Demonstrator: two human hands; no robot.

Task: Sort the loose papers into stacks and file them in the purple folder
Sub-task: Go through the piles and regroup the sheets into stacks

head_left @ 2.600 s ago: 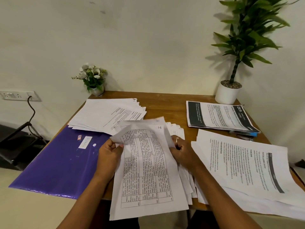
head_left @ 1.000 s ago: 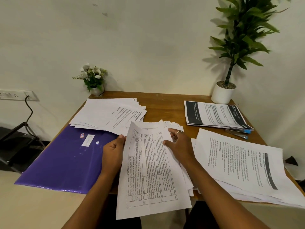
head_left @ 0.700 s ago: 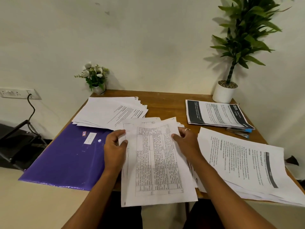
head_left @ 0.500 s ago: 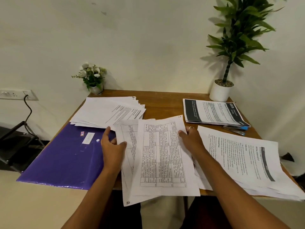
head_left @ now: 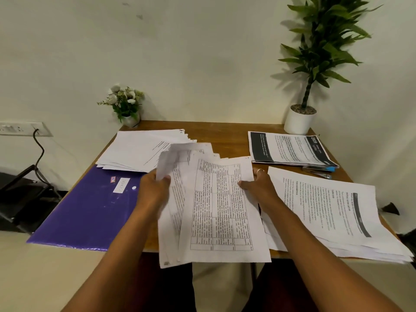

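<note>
Left hand (head_left: 155,188) pinches a curling sheet (head_left: 171,161) clear while the right hand (head_left: 258,185) clamps the table-printed page (head_left: 220,208) mid-table, purple folder (head_left: 90,208) waiting shut at left — best lift slowly, one sheet only, keeping edges squared.

Setting: we take this for a small office or study corner. We note a wooden desk (head_left: 227,134) against a plain cream wall (head_left: 191,59), stacks of printed papers (head_left: 290,149), a purple folder (head_left: 87,210), a wall socket panel (head_left: 22,129) with a cable, a potted plant (head_left: 301,118), and a small flower pot (head_left: 127,104).
</note>
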